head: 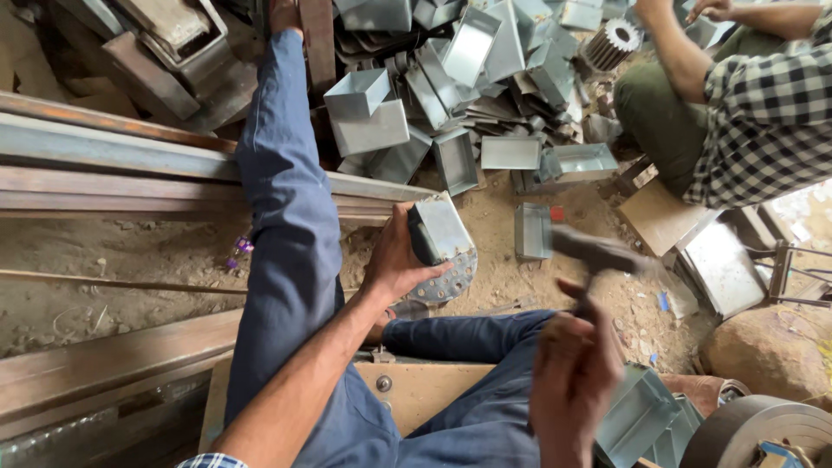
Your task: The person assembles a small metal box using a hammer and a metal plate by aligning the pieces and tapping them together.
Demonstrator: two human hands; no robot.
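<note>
My left hand [397, 257] grips a small grey sheet-metal box [440, 230] and holds it on a round perforated metal disc [451, 279] that lies on the dirt floor. My right hand [572, 368] is closed around the handle of a hammer [598, 251], raised and blurred, with its dark head to the right of the box and apart from it. My legs in blue trousers stretch out on both sides of the disc.
A heap of similar grey metal boxes [451, 87] fills the floor ahead. Another person in a checked shirt [763, 113] sits at the upper right. Long steel beams [113, 165] lie at the left. More boxes [641, 416] and a rock [771, 347] sit at lower right.
</note>
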